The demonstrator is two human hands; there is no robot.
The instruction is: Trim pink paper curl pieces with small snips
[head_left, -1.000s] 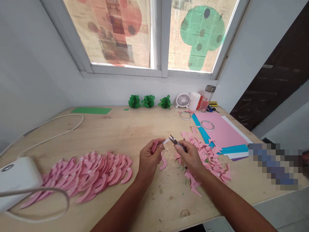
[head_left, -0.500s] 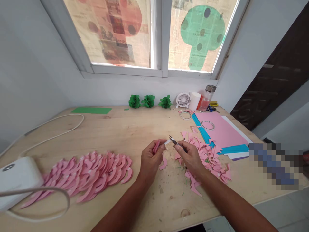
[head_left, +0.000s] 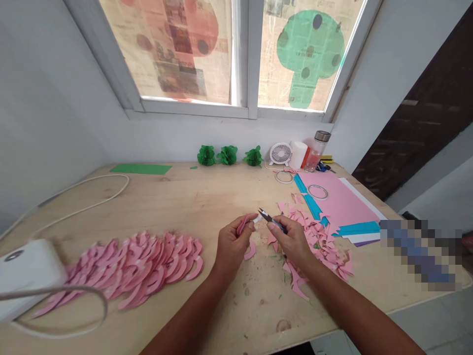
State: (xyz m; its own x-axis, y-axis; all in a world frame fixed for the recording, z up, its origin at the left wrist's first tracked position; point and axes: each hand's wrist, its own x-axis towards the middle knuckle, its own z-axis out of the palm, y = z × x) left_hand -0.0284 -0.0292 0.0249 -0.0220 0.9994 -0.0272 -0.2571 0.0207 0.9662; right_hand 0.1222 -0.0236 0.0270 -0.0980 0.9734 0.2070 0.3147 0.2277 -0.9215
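Note:
My left hand (head_left: 235, 242) is closed on a small folded pink paper piece (head_left: 242, 224). A white strip (head_left: 257, 220) sticks out from its fingertips toward the other hand. In my right hand (head_left: 290, 240) is a pair of scissors (head_left: 266, 216), the dark blades pointing up and left, close to the strip. Under the left hand a curved pink paper piece (head_left: 250, 250) lies on the table. Many pink curved paper pieces (head_left: 148, 266) overlap in a long heap to the left. Pink paper scraps (head_left: 325, 241) are scattered beside and beyond the right hand.
Pink sheets (head_left: 343, 197) with blue and white paper lie at right, a tape roll (head_left: 318, 192) on them. A small fan (head_left: 281, 154), a bottle (head_left: 318, 150) and green paper balls (head_left: 226, 155) stand at the back. A white box (head_left: 31, 276) and cable are at left.
Both hands stay almost in place. The left hand has shifted very slightly right, and its forefinger now reaches out farther over the white strip.

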